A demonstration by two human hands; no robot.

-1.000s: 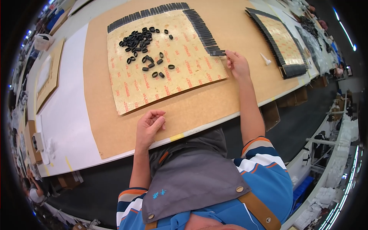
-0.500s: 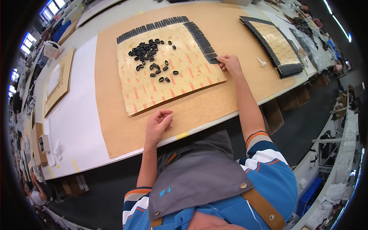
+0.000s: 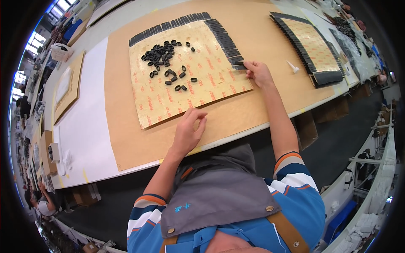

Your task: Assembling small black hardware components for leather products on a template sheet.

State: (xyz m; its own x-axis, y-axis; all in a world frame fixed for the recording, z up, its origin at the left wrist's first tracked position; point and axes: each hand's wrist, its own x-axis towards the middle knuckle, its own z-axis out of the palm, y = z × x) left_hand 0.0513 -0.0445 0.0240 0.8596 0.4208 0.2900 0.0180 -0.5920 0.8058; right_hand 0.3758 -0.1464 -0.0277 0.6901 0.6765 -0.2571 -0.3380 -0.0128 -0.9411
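A square board covered in yellowish paper with red print lies on the table. Flat black pieces line its far edge side by side, and more of them run down its right edge. At the near end of that right row, my right hand is closed, fingertips pinching a small black piece against the border. Just off the board's front edge hovers my left hand, fingers bent, thumb apart, holding nothing. Loose black oval rings lie heaped and scattered on the board.
A second board edged with black pieces lies at the right, beside a small white nozzle-like cone. Brown paper covers the table under the main board. Another framed panel and a cardboard box stand at the left.
My left hand has moved right and up toward the board's front edge, its fingers opening. My right hand stays at the right row, with a black piece now showing at its fingertips.
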